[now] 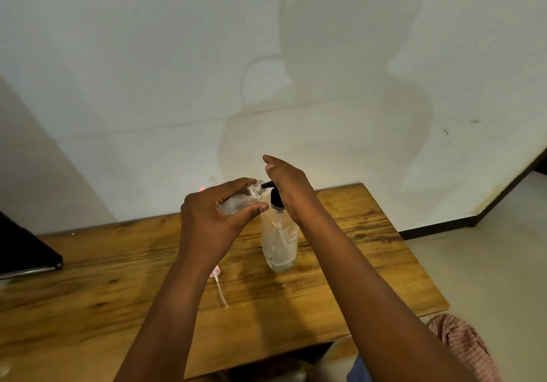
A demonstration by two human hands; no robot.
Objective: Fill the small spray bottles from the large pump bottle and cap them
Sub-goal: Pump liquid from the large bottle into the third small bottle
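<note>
A large clear pump bottle with a black pump head stands upright on the wooden table. My right hand rests flat on top of the pump head, fingers straight. My left hand grips a small clear spray bottle, uncapped and tilted, its open neck held against the black nozzle tip. A pink spray cap with a white dip tube lies on the table under my left forearm, partly hidden.
A dark flat object with a metal edge lies at the table's left side. A small pink thing shows behind my left hand at the table's far edge. A white wall rises behind the table; floor lies to the right.
</note>
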